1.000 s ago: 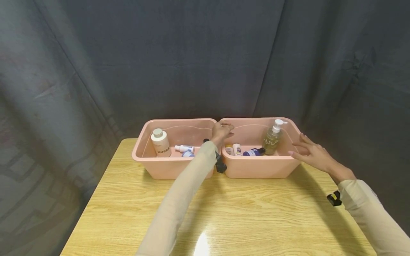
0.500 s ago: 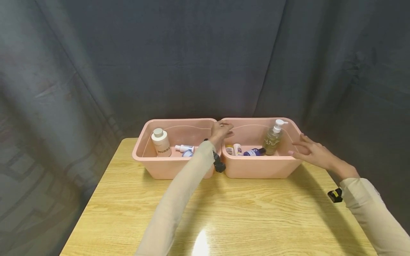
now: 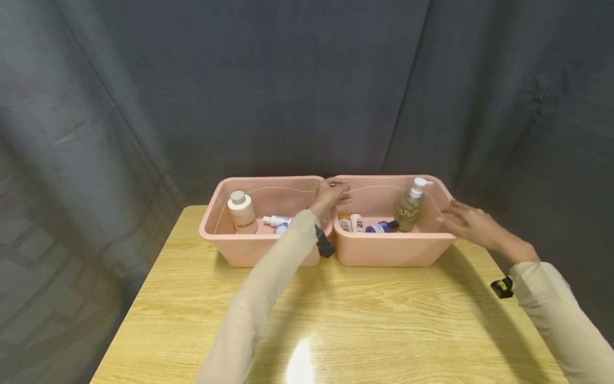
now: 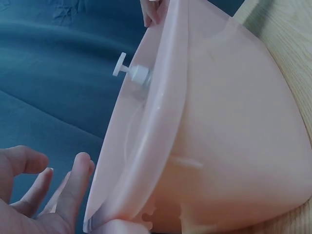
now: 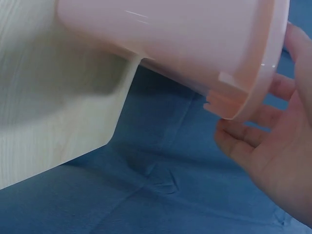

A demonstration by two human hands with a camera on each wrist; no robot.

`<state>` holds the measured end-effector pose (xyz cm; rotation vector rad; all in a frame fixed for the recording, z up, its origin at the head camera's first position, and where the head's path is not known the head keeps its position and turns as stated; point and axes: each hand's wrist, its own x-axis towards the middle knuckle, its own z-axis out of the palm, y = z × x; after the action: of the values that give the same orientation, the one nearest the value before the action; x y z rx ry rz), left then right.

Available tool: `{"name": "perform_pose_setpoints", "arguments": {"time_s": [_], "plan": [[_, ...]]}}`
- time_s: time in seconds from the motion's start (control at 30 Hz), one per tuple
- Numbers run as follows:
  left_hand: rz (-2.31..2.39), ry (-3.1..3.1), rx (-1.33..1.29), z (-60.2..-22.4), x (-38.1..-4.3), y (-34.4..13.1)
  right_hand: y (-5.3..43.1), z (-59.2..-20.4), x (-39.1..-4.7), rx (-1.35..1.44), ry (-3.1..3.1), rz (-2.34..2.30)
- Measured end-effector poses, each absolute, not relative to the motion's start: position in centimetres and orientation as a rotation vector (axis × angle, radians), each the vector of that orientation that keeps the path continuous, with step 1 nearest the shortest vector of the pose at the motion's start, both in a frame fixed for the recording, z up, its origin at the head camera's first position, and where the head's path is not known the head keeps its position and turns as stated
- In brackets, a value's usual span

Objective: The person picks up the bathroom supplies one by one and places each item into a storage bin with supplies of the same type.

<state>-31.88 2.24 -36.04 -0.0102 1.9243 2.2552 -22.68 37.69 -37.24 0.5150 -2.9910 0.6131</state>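
Observation:
Two pink plastic bins stand side by side. My left hand [image 3: 331, 193] is over where they meet, fingers reaching across the near corner of the right bin [image 3: 384, 250]. In the left wrist view its fingers [image 4: 73, 190] are loosely bent and hold nothing, beside that bin's rim. At the right end, my right hand [image 3: 472, 226] grips the same bin's rim, thumb over the inside and fingers [image 5: 239, 141] around the outside. Inside this bin are a clear pump bottle [image 3: 409, 209], a dark blue bottle [image 3: 381, 227] and two small containers [image 3: 356, 222].
The left bin [image 3: 268, 252] holds a tall white bottle [image 3: 243, 213], a white tube [image 3: 276, 221] and a blue-and-white item [image 3: 281, 229], partly hidden by my left sleeve [image 3: 268, 282]. A wooden table [image 3: 384, 320] carries both bins, with a grey-blue curtain [image 3: 288, 90] behind.
My right hand has closed in on the right bin's rim, its thumb now nearer the inside. The left hand has barely shifted. The bins' contents look the same.

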Motion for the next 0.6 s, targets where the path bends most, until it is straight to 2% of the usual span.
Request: {"name": "perform_pose_setpoints", "arguments": {"time_s": [0.4,0.6], "plan": [[2.251,1.903,0.035,-35.5,-31.6,-0.1,37.3,-35.6,-23.3,0.526,-2.970,0.425],[2.196,2.021,0.056,-35.2,-31.8,-1.4,37.1,-35.0,-23.6,0.532,-2.928,0.486]]}}
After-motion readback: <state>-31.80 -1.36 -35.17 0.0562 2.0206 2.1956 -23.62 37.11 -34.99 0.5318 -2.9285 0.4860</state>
